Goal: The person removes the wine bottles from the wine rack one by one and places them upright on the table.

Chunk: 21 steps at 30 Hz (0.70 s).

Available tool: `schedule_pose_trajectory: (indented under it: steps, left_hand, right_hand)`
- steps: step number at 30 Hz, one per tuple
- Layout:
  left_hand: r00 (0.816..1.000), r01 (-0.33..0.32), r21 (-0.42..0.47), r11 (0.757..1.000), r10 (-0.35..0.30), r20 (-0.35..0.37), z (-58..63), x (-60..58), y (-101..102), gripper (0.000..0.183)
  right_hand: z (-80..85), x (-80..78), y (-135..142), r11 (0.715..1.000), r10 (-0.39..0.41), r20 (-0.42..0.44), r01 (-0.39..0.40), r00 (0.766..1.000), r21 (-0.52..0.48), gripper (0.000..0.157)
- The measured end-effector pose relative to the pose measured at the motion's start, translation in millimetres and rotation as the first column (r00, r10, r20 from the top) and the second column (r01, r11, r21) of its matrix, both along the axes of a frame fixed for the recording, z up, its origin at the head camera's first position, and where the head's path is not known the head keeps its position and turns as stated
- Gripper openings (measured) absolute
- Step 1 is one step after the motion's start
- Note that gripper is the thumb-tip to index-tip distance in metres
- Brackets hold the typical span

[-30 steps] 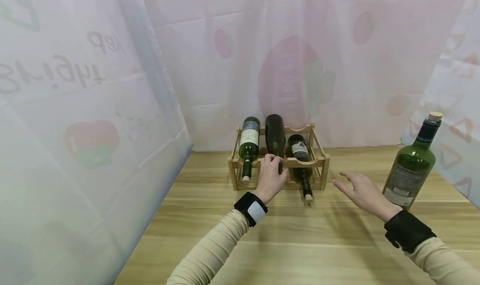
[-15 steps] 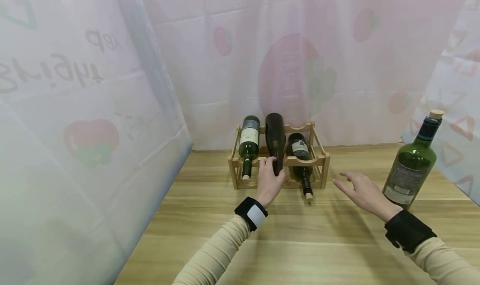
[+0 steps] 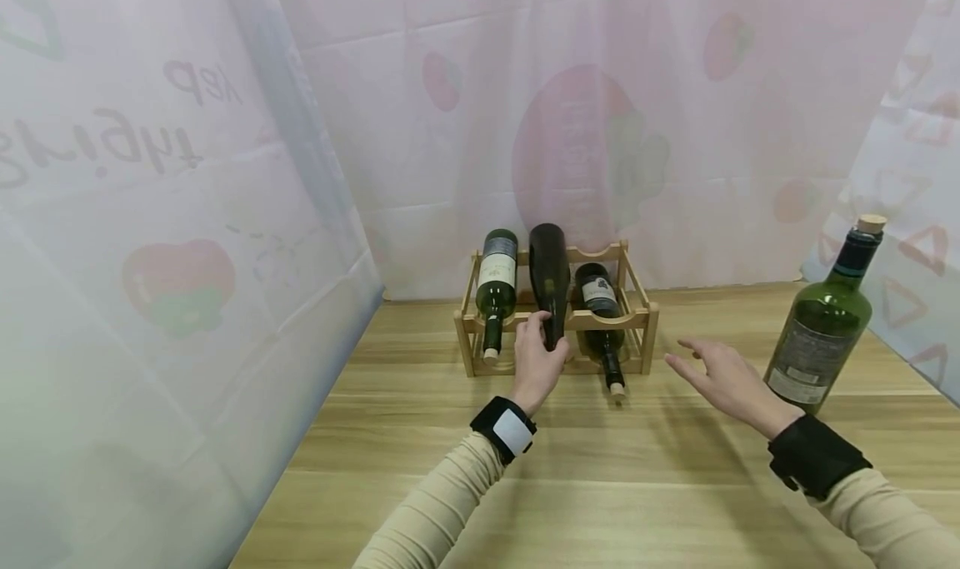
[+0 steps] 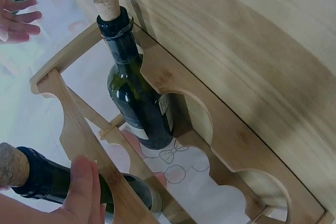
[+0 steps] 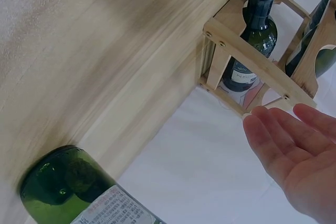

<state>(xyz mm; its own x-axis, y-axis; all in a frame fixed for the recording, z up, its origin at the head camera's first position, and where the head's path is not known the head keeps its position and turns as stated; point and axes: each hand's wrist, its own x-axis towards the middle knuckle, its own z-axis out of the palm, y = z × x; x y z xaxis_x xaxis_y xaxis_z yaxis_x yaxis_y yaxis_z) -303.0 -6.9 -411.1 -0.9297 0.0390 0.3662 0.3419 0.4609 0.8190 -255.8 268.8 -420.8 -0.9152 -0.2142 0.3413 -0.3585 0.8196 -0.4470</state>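
Note:
A two-tier wooden wine rack [image 3: 643, 321] stands at the back of the table. My left hand [image 3: 537, 365] grips the neck of a dark wine bottle [image 3: 549, 269] lying in the upper tier's middle slot; in the left wrist view, its cork [image 4: 12, 165] sticks out beyond the fingers [image 4: 81, 184]. To its left lies a green wine bottle [image 3: 498, 271] with a pale label. Lower right, another wine bottle [image 3: 598, 296] lies in the bottom tier, neck toward me. My right hand [image 3: 731, 384] hovers with fingers extended, holding nothing, between the rack and an upright green wine bottle [image 3: 821, 336].
The upper tier's right slot has no bottle in it. Printed curtains [image 3: 420, 161] hang behind and at both sides of the wooden table [image 3: 585, 494]. Corked necks of the racked bottles jut out past the rack's front.
The left hand has shifted slightly down and toward me, its fingers moving from over the neck to its left side. The right hand stays in place.

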Motion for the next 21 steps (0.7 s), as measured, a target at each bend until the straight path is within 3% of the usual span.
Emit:
schedule_pose_trajectory:
  steps: [11,21]
  left_hand:
    - [1.0,0.007,0.057,0.998,-0.007,-0.012,-5.5,0.2,2,0.042]
    - [0.994,0.07,0.131,0.989,-0.079,0.071,-11.5,0.4,0,0.048]
  right_hand:
    - [-1.4,-1.8,0,1.0,-0.001,0.011,0.001,1.0,-0.008,0.057]
    - [1.7,-4.4,-5,1.0,0.009,0.005,-0.009,1.0,0.001,0.058]
